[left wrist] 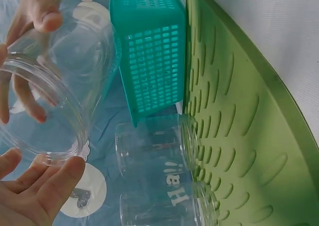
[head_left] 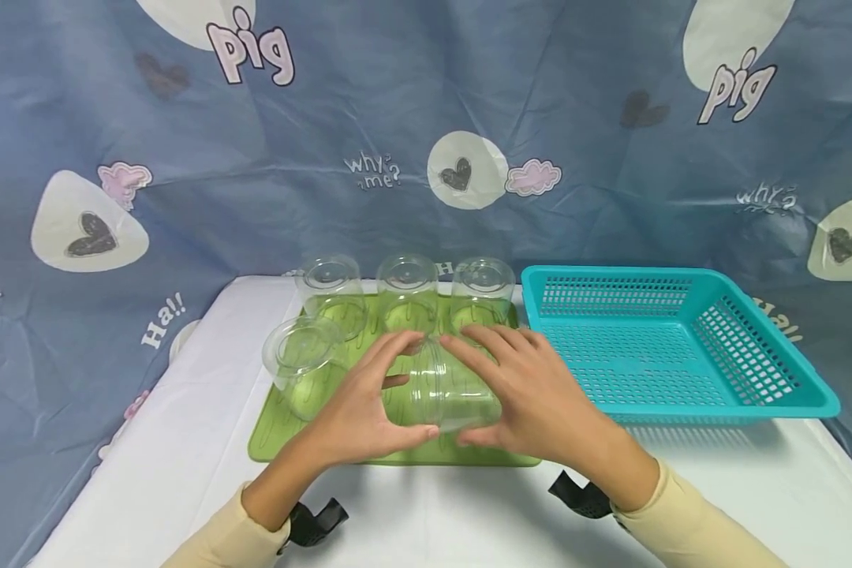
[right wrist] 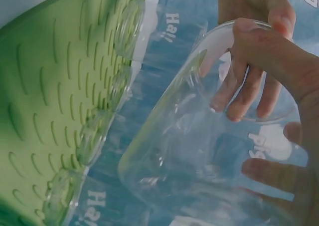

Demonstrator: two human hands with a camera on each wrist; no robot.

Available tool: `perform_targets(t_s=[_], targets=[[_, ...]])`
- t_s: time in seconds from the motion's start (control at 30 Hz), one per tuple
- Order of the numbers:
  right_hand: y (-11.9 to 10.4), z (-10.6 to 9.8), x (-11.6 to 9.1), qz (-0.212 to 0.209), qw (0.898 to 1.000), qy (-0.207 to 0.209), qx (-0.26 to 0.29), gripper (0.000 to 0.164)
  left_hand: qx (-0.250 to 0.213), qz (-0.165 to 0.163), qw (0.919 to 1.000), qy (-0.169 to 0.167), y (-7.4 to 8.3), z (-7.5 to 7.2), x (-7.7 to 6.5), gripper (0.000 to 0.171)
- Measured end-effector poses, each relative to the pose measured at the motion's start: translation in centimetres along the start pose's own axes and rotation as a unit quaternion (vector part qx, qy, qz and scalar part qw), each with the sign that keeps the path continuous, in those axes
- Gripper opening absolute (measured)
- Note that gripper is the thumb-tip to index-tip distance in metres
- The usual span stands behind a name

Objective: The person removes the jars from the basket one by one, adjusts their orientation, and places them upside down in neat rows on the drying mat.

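Cradling a clear plastic jar [head_left: 449,388] between my left hand [head_left: 358,414] and right hand [head_left: 532,394], fingers curled round it, smooth cylinder tilted, mouth toward me, above the ribbed green mat [head_left: 284,430].

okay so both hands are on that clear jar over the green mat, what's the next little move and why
Probably carry the clear jar to the right and set it in the teal basket. The left hand and right hand grip it tilted above the green mat, while four other jars stand upside down there, and nothing shows in the basket.
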State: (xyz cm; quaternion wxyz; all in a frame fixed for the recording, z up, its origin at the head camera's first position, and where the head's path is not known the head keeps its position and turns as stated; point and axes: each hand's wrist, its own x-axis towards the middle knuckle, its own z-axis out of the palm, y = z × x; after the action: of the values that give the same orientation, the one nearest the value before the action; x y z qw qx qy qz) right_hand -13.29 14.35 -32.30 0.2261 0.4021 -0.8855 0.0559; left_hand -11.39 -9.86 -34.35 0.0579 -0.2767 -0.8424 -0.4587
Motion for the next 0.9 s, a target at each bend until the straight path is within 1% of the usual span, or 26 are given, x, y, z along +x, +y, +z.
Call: perform_targets(t_s=[0.2, 0.33, 0.47, 0.57, 0.63, 0.7, 0.8, 0.87, 0.9], targets=[[0.4, 0.1, -1.2, 0.041, 0.997, -0.029, 0.058, 0.108, -0.006, -0.003, 1.0000, -0.004, -0.1, -0.6, -0.9, 0.098], [0.6, 0.1, -1.9, 0.051, 0.993, -0.037, 0.097, 0.107, -0.020, -0.002, 0.9998, -0.004, -0.4, -1.0, -1.5, 0.099], [0.6, 0.1, -2.1, 0.048, 0.990, -0.029, 0.131, 0.107, -0.026, -0.001, 0.9997, -0.003, -0.6, -1.1, -1.8, 0.099], [0.4, 0.0, -2.2, 0.058, 0.982, -0.013, 0.178, 0.107, -0.031, -0.005, 0.9995, -0.001, -0.5, -1.1, -1.9, 0.098], [0.3, 0.0, -2.3, 0.069, 0.973, 0.001, 0.219, 0.107, -0.037, -0.010, 0.9993, 0.000, -0.4, -1.2, -1.9, 0.097], [0.3, 0.1, -2.5, 0.078, 0.960, 0.017, 0.268, 0.106, -0.043, -0.012, 0.9990, 0.003, -0.3, -1.2, -1.9, 0.096], [0.5, 0.3, -2.9, 0.088, 0.930, 0.034, 0.357, 0.106, -0.060, -0.011, 0.9981, 0.005, -0.4, -1.4, -1.9, 0.097], [0.7, 0.6, -3.2, 0.093, 0.906, 0.037, 0.412, 0.111, -0.080, -0.006, 0.9968, 0.005, -0.6, -1.4, -1.9, 0.096], [0.8, 0.7, -3.3, 0.092, 0.892, 0.037, 0.441, 0.114, -0.095, -0.001, 0.9955, 0.003, -0.7, -1.5, -1.8, 0.096]])
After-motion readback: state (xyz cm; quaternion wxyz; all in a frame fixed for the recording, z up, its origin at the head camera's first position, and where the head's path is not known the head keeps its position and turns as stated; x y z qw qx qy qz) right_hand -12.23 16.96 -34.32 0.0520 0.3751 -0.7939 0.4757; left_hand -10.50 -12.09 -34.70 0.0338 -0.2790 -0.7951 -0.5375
